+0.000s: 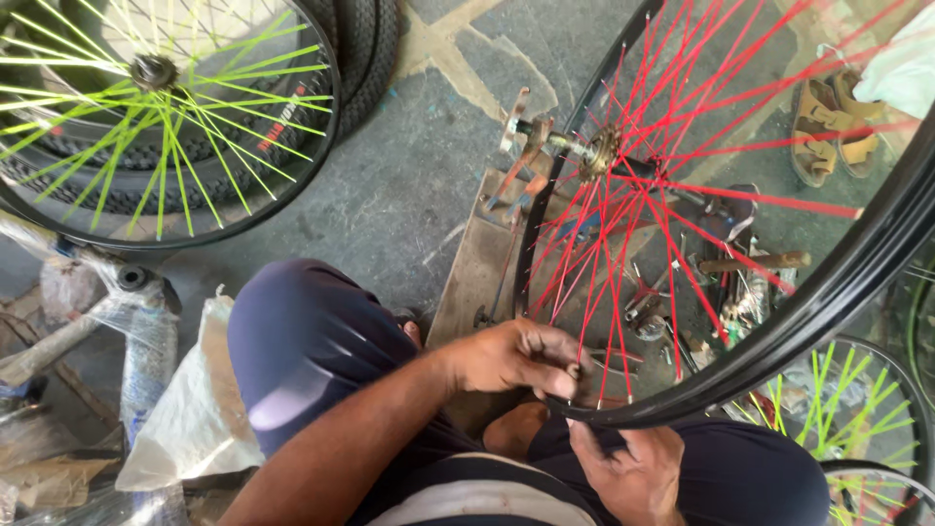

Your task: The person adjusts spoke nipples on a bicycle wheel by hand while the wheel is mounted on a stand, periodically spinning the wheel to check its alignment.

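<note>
Wheel in hand: I see a black bicycle rim laced with red spokes standing upright between the person's knees, its lowest arc near the lap, its metal hub and axle up in the middle of the view.

Left hand: my left hand sits on the inner side of the rim's bottom arc, fingers curled and pinched together on the base of a red spoke where it meets the rim. I cannot tell whether a small tool lies inside the pinch.

Right hand: my right hand lies below the rim, palm up, fingers closed against the outer edge of the black rim and steadying it.

Bench: a worn wooden board lies on the floor behind the wheel, with loose hand tools scattered past it, seen through the spokes.

Second wheel: a black tyred wheel with yellow-green spokes lies flat at upper left, well apart from both hands.

Other items: a white woven sack rests beside the left knee; a pair of tan sandals sits on the grey stone floor at upper right.
</note>
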